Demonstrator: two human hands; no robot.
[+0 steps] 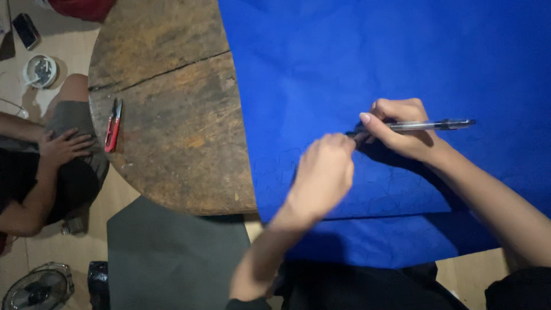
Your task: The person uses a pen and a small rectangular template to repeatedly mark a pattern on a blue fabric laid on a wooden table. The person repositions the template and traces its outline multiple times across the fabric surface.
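Head view: the right hand (404, 129) grips a clear pen (427, 124), fingers closed round it, tip down on the blue fabric (367, 63) spread over the round wooden bench (172, 115). The left hand (321, 175), at its 8 o'clock, looks loosely curled, pressing the cloth; hold unclear. Red snips (113, 124) lie at 9 o'clock. Marking seems underway; steadying the cloth matters next

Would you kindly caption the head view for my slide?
Right hand holds a pen on blue paper; left hand alongside.
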